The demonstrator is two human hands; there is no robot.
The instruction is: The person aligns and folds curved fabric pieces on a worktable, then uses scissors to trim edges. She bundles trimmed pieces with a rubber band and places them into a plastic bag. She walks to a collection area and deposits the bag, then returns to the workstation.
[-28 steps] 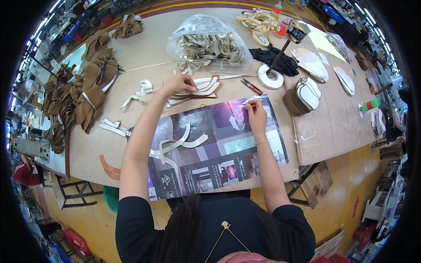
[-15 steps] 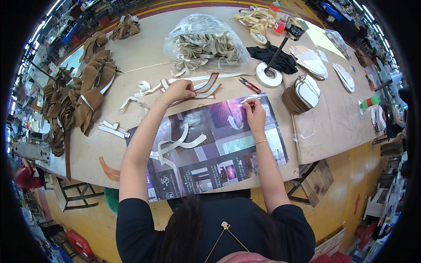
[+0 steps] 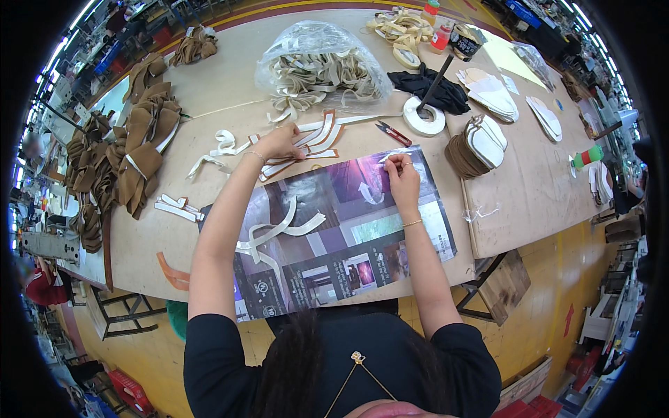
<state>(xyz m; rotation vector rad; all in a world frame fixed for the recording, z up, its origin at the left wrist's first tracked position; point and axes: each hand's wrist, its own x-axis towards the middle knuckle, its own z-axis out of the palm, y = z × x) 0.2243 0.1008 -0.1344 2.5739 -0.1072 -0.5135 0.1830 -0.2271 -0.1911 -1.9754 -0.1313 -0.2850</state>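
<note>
My left hand (image 3: 279, 143) reaches over a loose group of white strips with brown edges (image 3: 322, 139) beyond the printed sheet. Its fingers are closed on one of these strips, partly hidden under the hand. My right hand (image 3: 404, 180) is over the far right part of the dark printed sheet (image 3: 341, 275), thumb and fingers pinched together. A small pale scrap shows at its fingertips, too small to name surely. Several curved white strips (image 3: 280, 226) lie crossed on the sheet's left part. Red-handled thread snips (image 3: 394, 134) rest beyond my right hand.
A clear plastic bag (image 3: 324, 66) of pale strips stands at the back. Brown cut pieces (image 3: 139, 146) are heaped at left. On the right are a white tape roll (image 3: 424, 122) around an upright rod, black cloth (image 3: 432, 90) and a stack of brown-and-white pieces (image 3: 477, 148).
My left hand has moved slightly left and down, and the brown-edged strips beside it are spread differently. My right hand has barely moved, still pinched.
</note>
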